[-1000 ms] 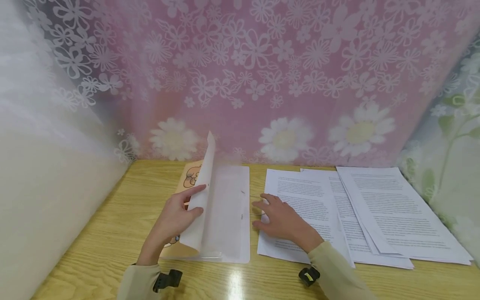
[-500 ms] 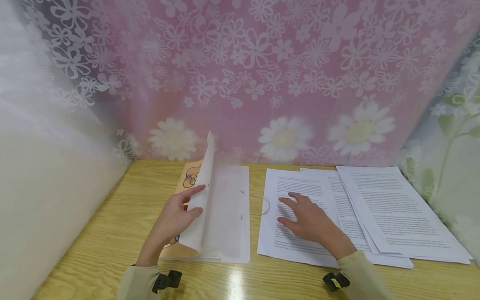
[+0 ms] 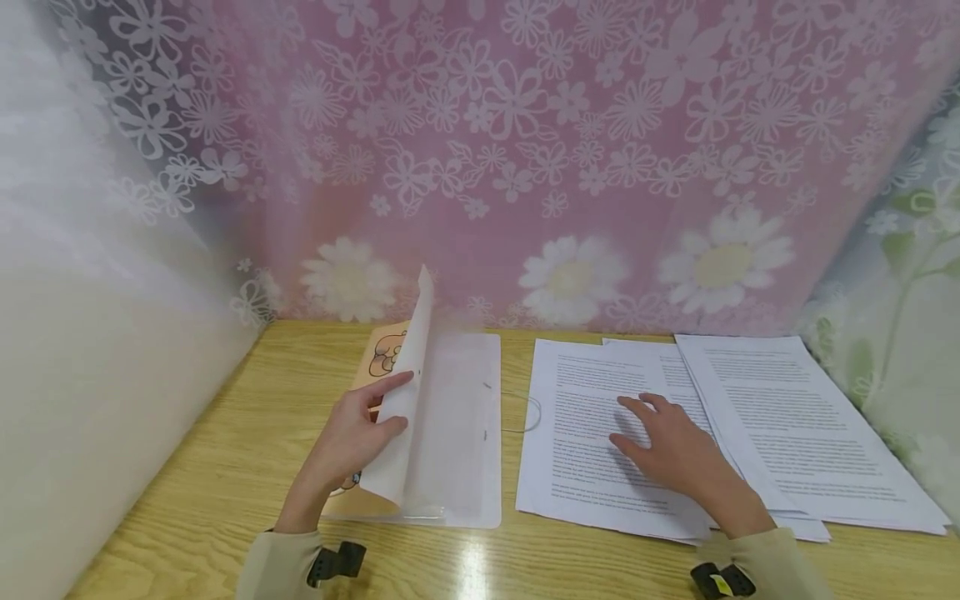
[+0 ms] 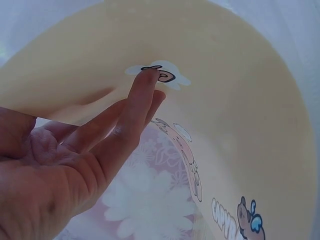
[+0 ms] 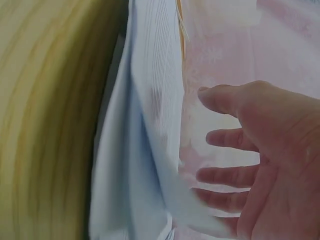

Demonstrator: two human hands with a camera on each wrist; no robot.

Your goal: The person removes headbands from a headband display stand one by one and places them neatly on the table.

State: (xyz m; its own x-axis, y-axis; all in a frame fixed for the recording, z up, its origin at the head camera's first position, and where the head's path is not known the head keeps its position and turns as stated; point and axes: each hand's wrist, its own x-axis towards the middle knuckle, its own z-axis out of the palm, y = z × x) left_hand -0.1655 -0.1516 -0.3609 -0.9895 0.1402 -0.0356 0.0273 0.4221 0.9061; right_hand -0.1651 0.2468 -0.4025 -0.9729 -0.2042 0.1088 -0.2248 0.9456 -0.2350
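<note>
Since earlier frames, right hand [image 3: 678, 454] has slid from folder edge rightward across the papers, now lying flat w/ fingers spread and relaxed on the nearest printed sheet [image 3: 585, 433], grasping nothing. Left hand [image 3: 352, 433] unchanged: thumb and straight fingers pinch the raised folder cover [image 3: 405, 400], held near upright at abt 12 o'clock from the wrist. Left wrist view shows fingertips [image 4: 150, 80] pressed on cover's cartoon-printed outer face. Folder [image 3: 457, 433] lies open on wooden table [image 3: 225, 467], at 9 o'clock from the sheet; clear inner pocket faces up. Elastic loop [image 3: 525, 412] sits betw. folder and papers. Further sheets [image 3: 795, 417] fan out toward 3 o'clock, overlapping.

Handling, as judged: sheet is light, thin, floppy, prone to slide on the stack below and to crease if pinched hard; best lifted by near-left corner or left edge. Cover is flexible plastic, smooth, likely springs shut if let go.
</note>
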